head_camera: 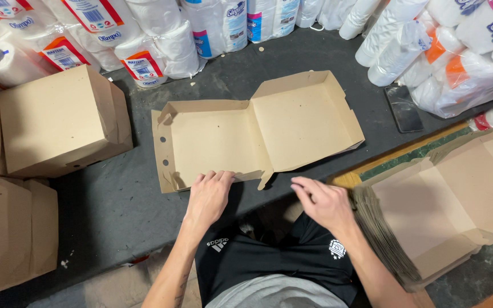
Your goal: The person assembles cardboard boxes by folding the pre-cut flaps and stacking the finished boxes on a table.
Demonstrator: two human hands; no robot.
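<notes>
Your own lap in black shorts (275,262) is nearest to the camera, and both your hands reach forward from it to the dark tabletop (115,211).

Starting from the left, folded brown boxes (58,122) stand closed at the edge, and behind them are wrapped packs of paper rolls (144,40).

Your left hand (207,197) lies flat on the near edge of the open cardboard box blank (258,134). Its fingers (215,178) are held together and pressed down on the near flap, and they hold nothing.

This blank lies opened in the middle of the tabletop, with its right half lifted a little and its side walls partly raised. I judge it to be light, thin and quite stiff, but it will bend easily at the fold lines. It is better to take it at the flaps and edges, not in the middle of a panel.

Your right hand (323,201) hovers just beside the near right corner of the blank. Its fingers are loosely curled and empty.

Further to the right, a thick stack of flat blanks (429,211) waits, and a dark phone (404,108) lies near it.
</notes>
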